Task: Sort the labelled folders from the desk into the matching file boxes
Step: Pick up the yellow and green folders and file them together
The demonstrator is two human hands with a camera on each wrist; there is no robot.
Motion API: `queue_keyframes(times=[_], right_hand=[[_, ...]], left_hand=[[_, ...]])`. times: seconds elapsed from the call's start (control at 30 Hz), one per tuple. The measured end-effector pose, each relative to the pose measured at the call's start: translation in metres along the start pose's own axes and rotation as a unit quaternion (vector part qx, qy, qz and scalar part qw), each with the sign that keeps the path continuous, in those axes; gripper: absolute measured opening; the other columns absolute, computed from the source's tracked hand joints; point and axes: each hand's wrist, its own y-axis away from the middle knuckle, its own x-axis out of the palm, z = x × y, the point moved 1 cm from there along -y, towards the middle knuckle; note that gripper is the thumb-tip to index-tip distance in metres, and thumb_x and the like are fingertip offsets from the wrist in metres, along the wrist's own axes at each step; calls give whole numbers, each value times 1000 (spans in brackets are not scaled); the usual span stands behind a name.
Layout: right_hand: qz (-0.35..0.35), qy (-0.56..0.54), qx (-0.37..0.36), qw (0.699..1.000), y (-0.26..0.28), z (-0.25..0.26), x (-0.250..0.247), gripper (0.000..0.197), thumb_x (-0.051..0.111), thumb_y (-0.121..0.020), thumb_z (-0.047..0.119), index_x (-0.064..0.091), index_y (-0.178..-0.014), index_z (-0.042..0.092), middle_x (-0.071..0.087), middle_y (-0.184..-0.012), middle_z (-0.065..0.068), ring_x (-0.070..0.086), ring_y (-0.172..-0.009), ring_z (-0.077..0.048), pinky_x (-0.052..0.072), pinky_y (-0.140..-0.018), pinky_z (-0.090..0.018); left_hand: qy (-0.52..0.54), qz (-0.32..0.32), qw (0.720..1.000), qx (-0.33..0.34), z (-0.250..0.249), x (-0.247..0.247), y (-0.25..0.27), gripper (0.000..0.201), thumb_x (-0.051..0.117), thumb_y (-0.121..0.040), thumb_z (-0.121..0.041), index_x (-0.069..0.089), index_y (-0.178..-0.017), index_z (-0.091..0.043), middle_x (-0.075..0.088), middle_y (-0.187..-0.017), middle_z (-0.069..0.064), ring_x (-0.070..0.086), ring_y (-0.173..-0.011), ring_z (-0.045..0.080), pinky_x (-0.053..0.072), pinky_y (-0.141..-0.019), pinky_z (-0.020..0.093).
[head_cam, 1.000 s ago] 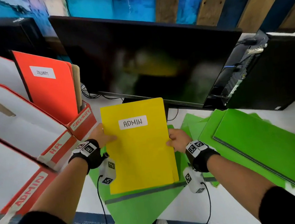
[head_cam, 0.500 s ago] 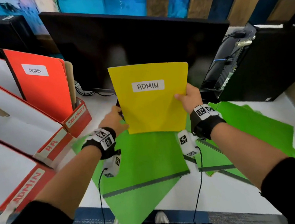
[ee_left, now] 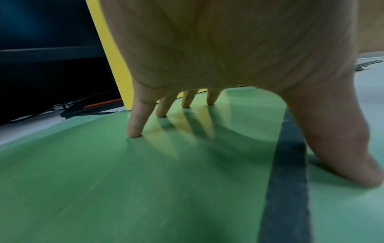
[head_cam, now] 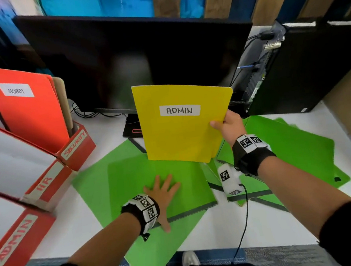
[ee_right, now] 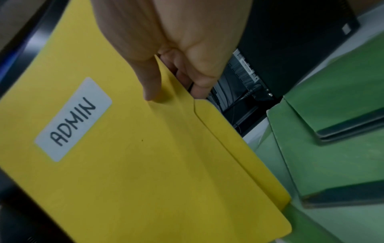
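The left hand [head_cam: 162, 192] has let go, now flat on a green folder [head_cam: 132, 181]. The right hand [head_cam: 229, 126] alone pinches the ADMIN folder [head_cam: 179, 136]. Its box [head_cam: 18, 238] waits; green folders remain.

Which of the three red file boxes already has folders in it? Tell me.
The SECURITY box, farthest back: an orange folder stands in it.

I am seeing one yellow folder [head_cam: 180, 130], one orange folder [head_cam: 25, 106], three file boxes [head_cam: 77, 144] and several green folders [head_cam: 132, 181], their number being unclear.
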Motion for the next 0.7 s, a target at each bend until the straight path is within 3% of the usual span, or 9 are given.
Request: queue_keyframes(times=[0.23,0.37,0.47,0.5,0.53,0.57,0.63,0.7], right_hand=[[9,0,-11,1000,-2,3,2,37,57,-86,-4,58,-122,6,63,-121,-12,59,-106,-21,46,-95,-37],[-1,5,-10,1000,-5,2,2,36,58,-87,-2,58,-122,7,63,-121,-12,58,-104,-20,46,-95,-37],[-24,8,-11,1000,-8,4,0,36,58,-87,-1,60,-121,8,64,-120,-12,59,-103,-20,47,-94,-37],[-34,9,-12,999,-10,4,-1,35,58,-87,-1,60,-120,9,65,-119,-11,60,-104,-21,47,-94,-38],[-45,13,-12,999,-11,4,-2,35,58,-87,0,61,-120,10,65,-118,-11,60,-103,-22,47,-94,-39],[-54,19,-13,998,-12,4,-3,34,58,-86,1,61,-119,11,66,-117,-10,60,-103,-22,48,-95,-40],[-64,29,-11,997,-15,3,-5,33,59,-86,2,62,-117,12,66,-116,-10,61,-103,-23,48,-96,-43],[-60,31,-7,998,-15,3,-6,33,59,-86,2,62,-117,12,66,-116,-11,61,-104,-24,47,-96,-43]], left_hand=[[31,8,999,-12,-10,-4,4,124,82,-65,-32,-9,-149,-27,-26,-155,5,-15,-142,44,20,-106,70],[54,4,998,15,-4,-9,13,113,78,-70,-28,-2,-151,-26,-19,-157,4,-11,-143,41,29,-109,60],[73,-8,997,32,1,-16,24,96,70,-76,-20,9,-150,-22,0,-159,6,8,-145,40,34,-110,51],[85,-21,996,32,3,-20,29,88,66,-78,-15,14,-149,-19,16,-156,10,26,-139,38,41,-105,46],[101,-38,994,30,5,-24,33,80,62,-79,-10,20,-146,-17,37,-143,13,46,-124,34,48,-95,41],[116,-57,991,27,9,-29,37,73,58,-81,-5,24,-144,-17,51,-122,13,55,-102,28,52,-80,37],[127,-89,988,20,18,-39,45,69,52,-82,0,27,-142,-21,53,-89,8,53,-75,21,46,-57,29],[113,-108,988,18,29,-43,52,77,50,-81,6,21,-144,-28,52,-82,6,49,-63,17,37,-47,24]])
